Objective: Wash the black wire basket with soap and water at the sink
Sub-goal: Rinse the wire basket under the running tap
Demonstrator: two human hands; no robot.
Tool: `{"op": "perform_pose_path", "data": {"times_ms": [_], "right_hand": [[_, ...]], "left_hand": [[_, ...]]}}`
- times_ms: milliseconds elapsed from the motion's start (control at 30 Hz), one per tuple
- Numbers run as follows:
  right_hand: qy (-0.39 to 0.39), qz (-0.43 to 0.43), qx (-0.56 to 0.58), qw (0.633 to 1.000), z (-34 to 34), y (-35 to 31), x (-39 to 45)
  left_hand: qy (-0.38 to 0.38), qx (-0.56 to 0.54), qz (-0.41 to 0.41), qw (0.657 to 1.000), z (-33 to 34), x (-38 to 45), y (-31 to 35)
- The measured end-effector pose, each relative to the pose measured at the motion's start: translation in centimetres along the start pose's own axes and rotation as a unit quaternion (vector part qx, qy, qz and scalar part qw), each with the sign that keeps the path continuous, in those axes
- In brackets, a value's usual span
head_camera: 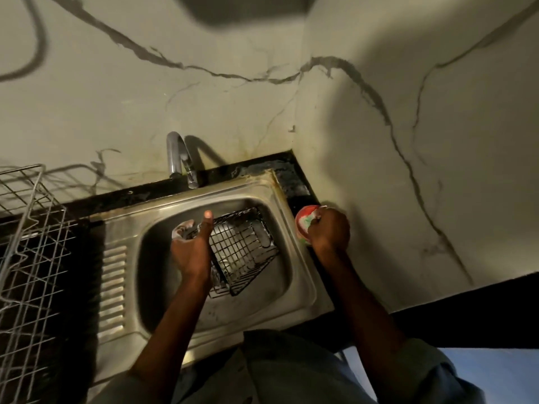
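Where pale, dark-veined marble-look wall panels (379, 112) meet in a corner: black countertop (262, 167) along their foot, with a stainless-steel sink (294, 275) let into it, ridged drainer strip on its left side. Further left, over the counter's edge, a silver wire dish rack (26, 252), seen only in part. Behind the basin, a curved chrome tap (178, 158), spout over the back rim; whether running, impossible to tell.

Inside the basin, toward its right half, the black wire basket (242, 249), rectangular, of square mesh, tilted on one lower edge with the open mesh face turned up toward the camera, foam or wet sheen on parts of its wires. Gripped at its upper-left corner by the left hand (191, 252), fingers curled over the rim, thumb straight and pointing up toward the tap. Just beyond those fingers, a whitish, soapy-looking lump (182, 228); sponge, cloth or foam, not clear.

On the counter just right of the sink rim, touching the wall's foot, a small round red tub (303, 225) with pale green and white contents, presumably soap. Reaching into it from above, the right hand (329, 228), knuckles up, fingers bent down into the tub and pressed against a whitish-green wad at its top; fingertips hidden, so exact pinch not visible.

At bottom, pale grey-blue rolled sleeves (437, 371).
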State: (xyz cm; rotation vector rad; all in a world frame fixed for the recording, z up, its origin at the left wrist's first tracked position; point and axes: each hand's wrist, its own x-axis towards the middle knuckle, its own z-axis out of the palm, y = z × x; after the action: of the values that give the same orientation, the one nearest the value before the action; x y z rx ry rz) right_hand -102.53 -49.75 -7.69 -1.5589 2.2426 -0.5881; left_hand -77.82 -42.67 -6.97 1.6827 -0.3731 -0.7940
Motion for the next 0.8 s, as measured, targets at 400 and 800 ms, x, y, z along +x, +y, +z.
{"op": "perform_pose_path", "data": {"times_ms": [400,800], "right_hand": [[-0.215,-0.203,0.199,0.934,1.6,-4.9,-4.7],[-0.398,-0.107,0.303,0.859,7.2,-12.7,-8.6]], "left_hand": [[-0.007,-0.037,-0.042,0.998,-1.1,1.9,-0.4],[-0.123,0.095,-0.125,0.98,-1.5,9.8,2.5]]}}
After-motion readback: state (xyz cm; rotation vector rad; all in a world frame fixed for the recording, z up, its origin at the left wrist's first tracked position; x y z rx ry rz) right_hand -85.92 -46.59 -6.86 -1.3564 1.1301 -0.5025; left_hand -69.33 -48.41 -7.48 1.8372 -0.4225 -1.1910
